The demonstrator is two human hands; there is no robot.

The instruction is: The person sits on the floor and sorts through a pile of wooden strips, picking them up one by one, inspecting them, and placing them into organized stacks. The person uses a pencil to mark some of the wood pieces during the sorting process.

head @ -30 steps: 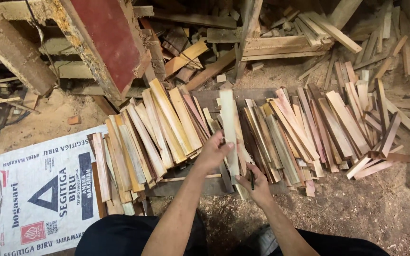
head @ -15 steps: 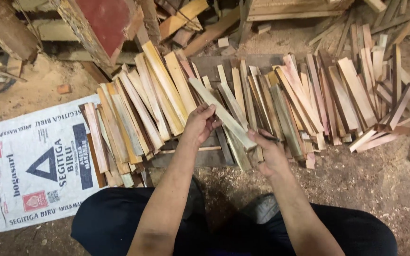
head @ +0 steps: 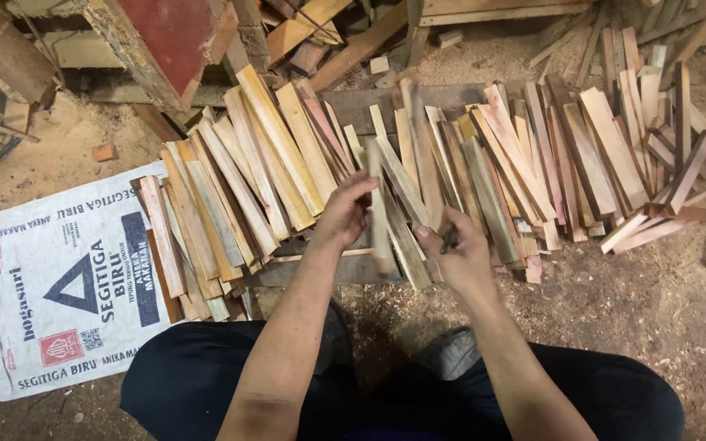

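Wood slats [head: 279, 175] lie fanned in a wide row across the sawdust floor [head: 647, 302] before my knees, with a white printed sack [head: 67, 278] flat at their left end. My left hand [head: 343, 214] curls around one pale slat [head: 379, 216], holding it raised and blurred above the row. My right hand [head: 455, 253], just beside it, is closed on a thin dark tool [head: 448, 239].

sack [head: 67, 278] | flat on floor, left of wood strips | white, dark-blue triangle, red emblem
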